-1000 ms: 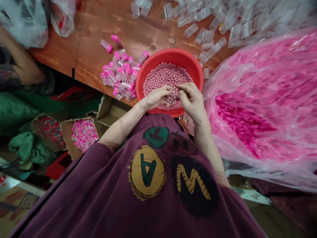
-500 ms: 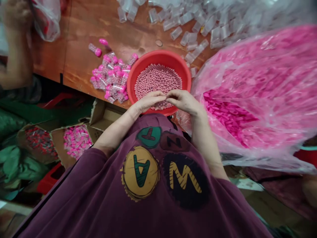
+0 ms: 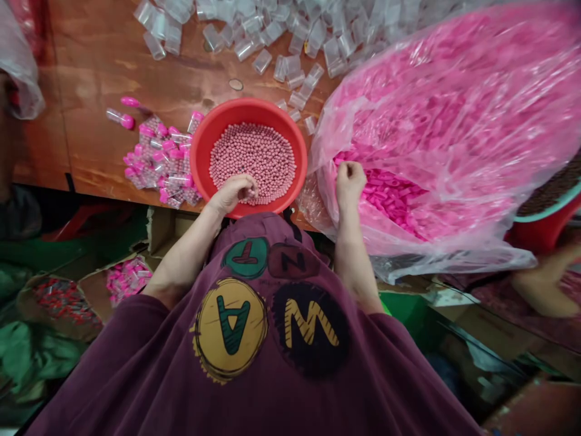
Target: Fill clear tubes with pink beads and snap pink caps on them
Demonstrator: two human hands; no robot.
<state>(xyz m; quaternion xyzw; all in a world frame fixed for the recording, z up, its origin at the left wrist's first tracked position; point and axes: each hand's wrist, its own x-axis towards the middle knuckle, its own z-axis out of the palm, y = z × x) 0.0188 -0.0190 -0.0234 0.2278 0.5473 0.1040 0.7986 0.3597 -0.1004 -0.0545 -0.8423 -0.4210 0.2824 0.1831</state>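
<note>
My left hand (image 3: pixel 235 192) is over the near side of a red bowl (image 3: pixel 198 145) with its fingers curled together. What they hold, if anything, is too small and hidden to make out. Small pink beads (image 3: pixel 254 154) cover the bowl's bottom. My right hand (image 3: pixel 350 180) is at the mouth of a large clear plastic bag (image 3: pixel 329 133), its fingers closed against the bright pink plastic caps (image 3: pixel 393 197) inside. Whether a cap is between those fingers is hidden.
Capped tubes of beads (image 3: pixel 166 160) lie heaped left of the bowl. Clear empty tubes (image 3: pixel 295 36) are scattered along the back of the wooden table (image 3: pixel 100 66). Below left stand boxes with pink tubes (image 3: pixel 129 277) and red pieces (image 3: pixel 66 300). Another person's arm (image 3: pixel 547 278) is at right.
My hands, together over the bowl before, are now apart. The right has gone right to the bag of caps; the left stays over the beads. The view has shifted right.
</note>
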